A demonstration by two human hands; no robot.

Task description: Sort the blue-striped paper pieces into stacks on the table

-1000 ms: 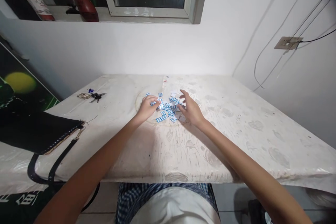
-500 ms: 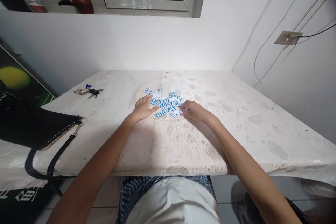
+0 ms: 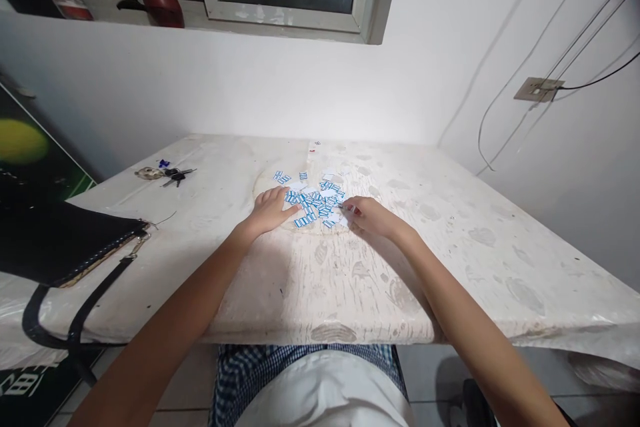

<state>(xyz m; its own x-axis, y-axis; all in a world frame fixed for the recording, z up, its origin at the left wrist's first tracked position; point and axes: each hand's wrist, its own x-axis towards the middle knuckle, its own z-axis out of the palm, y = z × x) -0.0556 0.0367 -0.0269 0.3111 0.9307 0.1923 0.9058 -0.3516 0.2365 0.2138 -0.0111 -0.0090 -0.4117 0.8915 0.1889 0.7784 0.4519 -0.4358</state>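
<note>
A loose pile of small white paper pieces with blue printed lines (image 3: 313, 201) lies in the middle of the table. At the pile's left edge my left hand (image 3: 270, 211) rests palm down, fingers spread and thumb pointing toward the papers. My right hand (image 3: 365, 213) is at the right edge, its fingers curled and pinched together. Whatever sits between those fingertips is too small to make out. A few pieces, such as one small blue-lined paper (image 3: 303, 175), lie apart behind the pile.
Keys (image 3: 176, 177) with a pale fob lie on the table (image 3: 400, 267) at the left. Closer in on that side is a black bag (image 3: 75, 240) with a strap hanging over the edge. A wall socket (image 3: 537, 89) with cables is at the right, below window height.
The camera view has shifted slightly. My right hand's fingers have drawn closer together at the edge of the papers, while my left hand stays in place.
</note>
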